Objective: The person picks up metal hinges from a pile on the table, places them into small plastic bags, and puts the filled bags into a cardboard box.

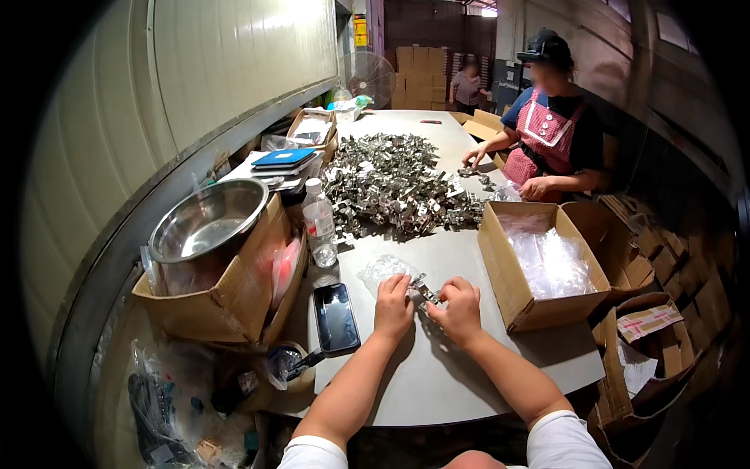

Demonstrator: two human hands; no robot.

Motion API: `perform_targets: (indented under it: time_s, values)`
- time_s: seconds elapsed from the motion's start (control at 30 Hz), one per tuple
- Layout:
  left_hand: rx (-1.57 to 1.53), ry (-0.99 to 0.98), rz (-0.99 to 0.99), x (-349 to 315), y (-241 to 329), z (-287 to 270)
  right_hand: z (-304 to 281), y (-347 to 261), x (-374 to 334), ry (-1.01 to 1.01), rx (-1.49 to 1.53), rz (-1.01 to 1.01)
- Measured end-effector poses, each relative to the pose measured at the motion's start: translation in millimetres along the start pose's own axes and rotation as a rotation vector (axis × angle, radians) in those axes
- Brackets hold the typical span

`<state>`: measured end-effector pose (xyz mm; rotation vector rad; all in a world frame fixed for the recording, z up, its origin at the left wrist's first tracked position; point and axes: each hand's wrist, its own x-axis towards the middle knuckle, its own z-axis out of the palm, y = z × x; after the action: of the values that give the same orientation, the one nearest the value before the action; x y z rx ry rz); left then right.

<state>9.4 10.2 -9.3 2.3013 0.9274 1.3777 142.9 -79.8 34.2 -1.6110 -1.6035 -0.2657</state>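
Note:
Between my two hands are shiny metal cabinet hinges (424,291), low over the near part of the table (406,383). My left hand (394,306) is closed, its fingertips at the left end of the hinges. On the other end, my right hand (459,309) pinches with thumb and fingers. How many pieces they hold is hard to make out. A crumpled clear plastic bag (383,269) lies just beyond my left hand. Farther back, a large heap of similar metal hinges (398,184) spreads over the table.
At right stands a cardboard box (512,289) of clear plastic bags (553,262). To the left are a phone (336,319), a water bottle (319,223) and a steel basin (207,219) on a carton. Across the right edge, a person in a checked apron (547,129) handles small metal pieces.

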Motion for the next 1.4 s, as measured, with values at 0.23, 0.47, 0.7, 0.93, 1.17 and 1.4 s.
perform_targets:
  time_s: [0.23,0.47,0.7,0.93,1.17,1.4]
  values:
    - [0.037,-0.003,0.058,-0.9,1.6,-0.4,6.3,-10.7,-8.9,0.060,-0.142,-0.450]
    - [0.035,-0.056,0.126,-3.2,12.9,2.4,28.3,7.1,4.0,0.201,0.202,0.275]
    - [-0.124,0.014,0.101,3.0,15.0,-2.1,33.7,-7.9,10.4,0.196,0.180,0.264]
    - [-0.172,-0.084,0.177,-0.7,22.2,7.3,26.0,21.1,2.6,0.159,-0.228,-0.381]
    - [-0.144,-0.170,0.043,-3.9,14.5,13.5,48.6,25.3,15.9,-0.006,-0.263,-0.052]
    - [-0.146,-0.193,0.038,-3.5,0.5,12.8,45.5,24.2,15.7,0.238,-0.321,-0.558]
